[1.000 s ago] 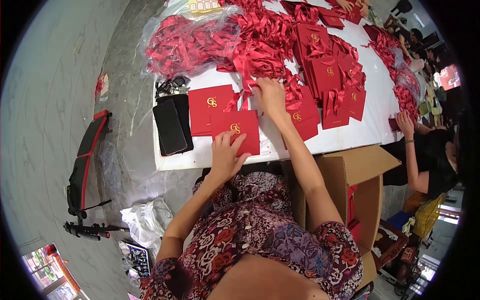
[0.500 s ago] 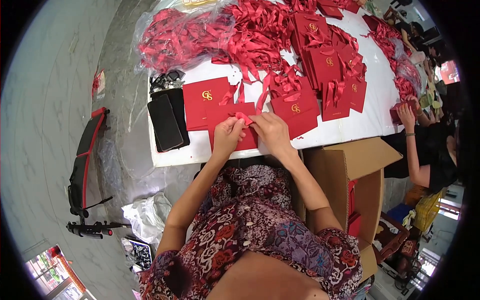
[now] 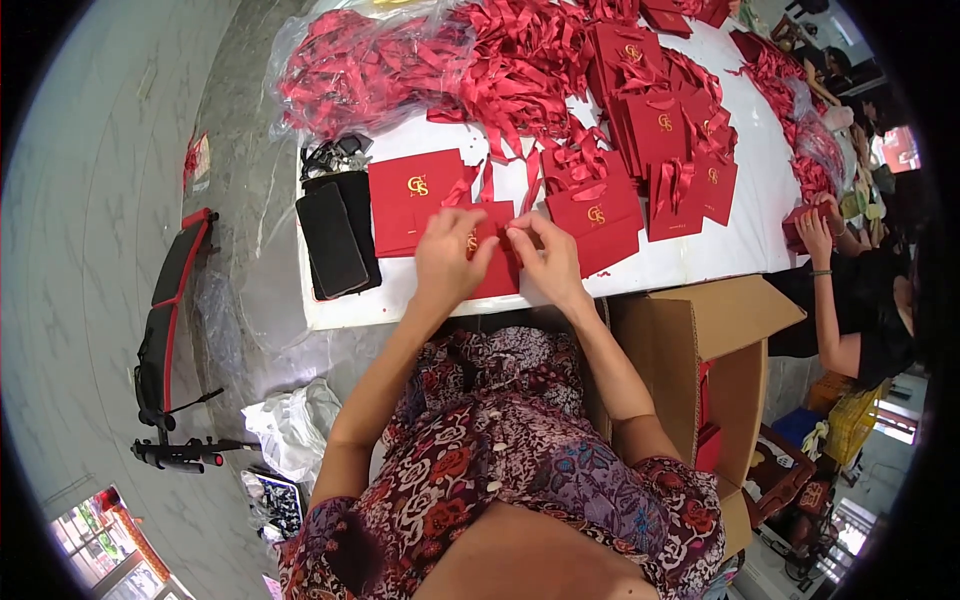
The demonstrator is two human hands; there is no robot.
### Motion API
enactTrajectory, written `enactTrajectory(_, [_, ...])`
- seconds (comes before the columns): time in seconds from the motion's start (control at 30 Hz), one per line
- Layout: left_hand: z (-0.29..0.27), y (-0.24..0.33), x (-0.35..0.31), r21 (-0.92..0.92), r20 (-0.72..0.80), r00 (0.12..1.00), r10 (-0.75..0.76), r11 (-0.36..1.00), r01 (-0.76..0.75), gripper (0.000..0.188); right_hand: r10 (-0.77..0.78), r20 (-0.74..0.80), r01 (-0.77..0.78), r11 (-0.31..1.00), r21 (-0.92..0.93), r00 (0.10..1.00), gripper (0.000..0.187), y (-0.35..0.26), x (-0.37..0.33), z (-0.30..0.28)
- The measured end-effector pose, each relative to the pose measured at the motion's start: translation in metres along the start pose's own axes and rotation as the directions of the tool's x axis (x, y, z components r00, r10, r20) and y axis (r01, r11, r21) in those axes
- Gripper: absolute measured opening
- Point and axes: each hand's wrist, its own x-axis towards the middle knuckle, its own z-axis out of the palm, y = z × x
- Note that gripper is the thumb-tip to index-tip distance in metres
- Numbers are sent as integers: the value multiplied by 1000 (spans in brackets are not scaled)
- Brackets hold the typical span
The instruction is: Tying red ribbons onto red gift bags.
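A red paper bag (image 3: 495, 280) with a gold emblem lies flat near the table's front edge, partly hidden by my hands. My left hand (image 3: 447, 262) rests over its left part, fingers stretched out and thumb apart. At the bag's upper right edge, my right hand (image 3: 550, 262) brings thumb and forefinger together in a pinch. Another red bag (image 3: 410, 195) lies just beyond on the left, with ribbon on it. To the right, several red bags with ribbon handles overlap, the nearest red bag (image 3: 605, 235) beside my right hand.
Red ribbons (image 3: 520, 80) heap at the back, some in a clear plastic bag (image 3: 375, 75). A black phone (image 3: 331, 240) lies at the left edge. Red bags (image 3: 660, 125) stand in a cluster at back right. An open cardboard box (image 3: 655, 345) sits right; a co-worker (image 3: 850, 310) works beyond.
My hands have parted from the bag's top middle, and the red ribbon pinched between them is let go. The left fingers have spread over the bag; its gold emblem now shows.
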Motion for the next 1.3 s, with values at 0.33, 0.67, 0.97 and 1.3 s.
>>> enactTrajectory(0.33, [-4,-6,18,214,220,973,-70,977,23,46,25,112,20,923,-385,993,17,21,23,7])
enactTrajectory(0.67, [-2,-6,7,21,246,963,-112,994,110,41,71,79,-41,945,-324,994,21,5,23,6])
enactTrajectory(0.97, [-3,10,3,58,139,990,-21,998,13,26,345,256,-293,930,-222,903,24,-7,30,-8])
enactTrajectory(1.3, [-23,3,6,-81,259,960,-104,988,129,19,4,152,43,952,-304,988,21,-30,6,-9])
